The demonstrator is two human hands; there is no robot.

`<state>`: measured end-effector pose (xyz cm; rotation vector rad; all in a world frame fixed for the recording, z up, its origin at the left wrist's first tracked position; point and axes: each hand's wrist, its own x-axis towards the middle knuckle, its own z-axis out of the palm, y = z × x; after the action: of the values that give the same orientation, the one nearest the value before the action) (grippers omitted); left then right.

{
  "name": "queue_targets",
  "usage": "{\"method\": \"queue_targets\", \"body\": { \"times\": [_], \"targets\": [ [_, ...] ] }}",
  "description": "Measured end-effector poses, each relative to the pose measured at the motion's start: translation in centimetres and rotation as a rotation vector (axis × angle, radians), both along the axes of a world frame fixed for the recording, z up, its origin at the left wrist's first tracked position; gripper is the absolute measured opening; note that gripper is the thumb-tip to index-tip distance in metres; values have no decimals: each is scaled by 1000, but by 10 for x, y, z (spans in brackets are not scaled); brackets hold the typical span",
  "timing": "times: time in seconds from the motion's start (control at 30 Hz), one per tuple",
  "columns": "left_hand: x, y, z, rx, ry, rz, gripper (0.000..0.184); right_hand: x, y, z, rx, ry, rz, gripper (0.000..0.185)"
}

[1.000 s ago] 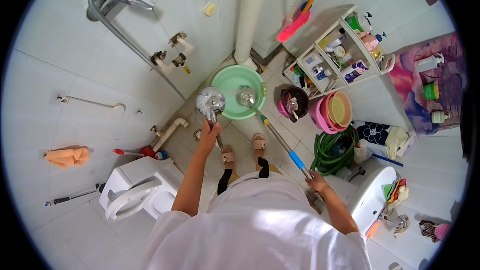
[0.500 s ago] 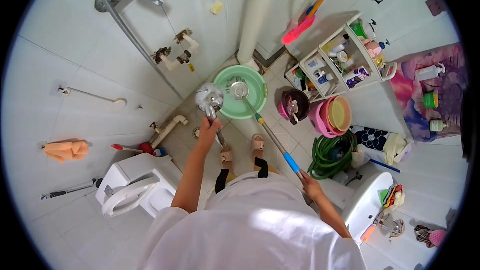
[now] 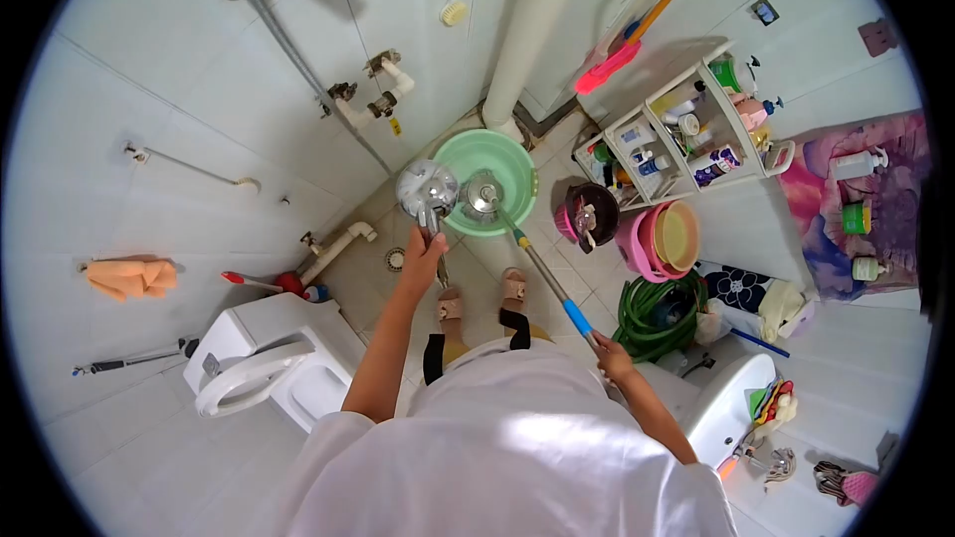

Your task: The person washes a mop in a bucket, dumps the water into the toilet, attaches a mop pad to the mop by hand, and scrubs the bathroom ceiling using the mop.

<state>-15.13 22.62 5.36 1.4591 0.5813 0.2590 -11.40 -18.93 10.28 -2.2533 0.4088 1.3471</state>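
Note:
My left hand (image 3: 425, 257) is closed around the handle of a chrome shower head (image 3: 427, 189), which is held over the left rim of a pale green basin (image 3: 510, 156). In my right hand (image 3: 614, 360) is the upper end of a mop pole (image 3: 542, 273) with a blue grip section. The pole slants down to the left, and its round mop head (image 3: 482, 194) is inside the basin. Whether water runs from the shower head cannot be made out. The basin stands on the tiled floor in front of my sandalled feet (image 3: 450, 304).
Right of the basin are a dark bin (image 3: 599, 201), stacked pink and yellow basins (image 3: 677, 239), a coiled green hose (image 3: 647, 320) and a bottle shelf (image 3: 662, 114). A washbasin (image 3: 736, 400) is at lower right, a toilet (image 3: 261, 350) at left. The shower hose (image 3: 288, 45) trails along the wall.
Inside the basin the mop head has shifted slightly toward me. The shower head stays near the basin's left rim in my left hand. The whole view has turned a little.

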Motion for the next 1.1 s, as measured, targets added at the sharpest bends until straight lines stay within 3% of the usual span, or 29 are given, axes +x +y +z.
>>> {"method": "queue_targets", "body": {
  "times": [0.13, 0.2, 0.27, 0.3, 0.37, 0.43, 0.47, 0.53, 0.57, 0.63, 0.77, 0.8, 0.87, 0.93, 0.97, 1.03, 1.1],
  "targets": [
    [-8, -2, -12, -24, -23, 6, 18, 9, 15, 0, 162, 30, -141, 43],
    [-12, 3, -15, 15, 67, -62, 18, -9, -7, 38, 169, 51, -155, 43],
    [-9, 3, -2, 22, 27, -21, 19, -19, -46, 41, 172, 74, -134, 43],
    [-15, 0, 2, 30, 4, -4, 21, -36, -74, 25, 225, -158, 79, 44],
    [-20, 0, 0, 0, 51, -13, 19, -46, -79, -9, 278, -396, 273, 44],
    [-21, -4, -1, -36, 85, -10, 17, -27, -45, -37, -74, -428, 682, 43],
    [-22, -6, 0, -37, 103, -8, 17, -18, -26, -35, -76, -430, 690, 43],
    [-27, -5, -1, -34, 127, 0, 16, -9, 7, -20, 6, -110, 131, 41],
    [-29, -6, -5, -17, 107, 10, 18, -9, 5, -9, 6, -105, 140, 41],
    [-34, -5, -6, 7, 90, 14, 22, -6, -3, 17, 228, -26, -149, 41],
    [-36, -4, 0, 34, 69, 38, 22, -39, -100, 9, 173, -168, 48, 44],
    [-36, -3, 0, 47, 75, 23, 22, -41, -88, 5, 173, -163, 35, 44],
    [-34, -6, -3, 41, 80, 23, 21, -28, -53, -9, 54, -416, 413, 38],
    [-32, -11, -3, 35, 84, 55, 21, -16, -35, -52, -41, -467, 705, 44],
    [-32, -11, 0, -7, 81, 45, 18, -8, -13, -47, -31, -471, 708, 44],
    [-32, -12, 1, -52, 80, 25, 16, 8, 30, -6, 202, 49, -149, 51],
    [-33, -7, 3, 64, 92, -25, 20, 2, 10, 7, 216, 36, -57, 53]
  ]
}}
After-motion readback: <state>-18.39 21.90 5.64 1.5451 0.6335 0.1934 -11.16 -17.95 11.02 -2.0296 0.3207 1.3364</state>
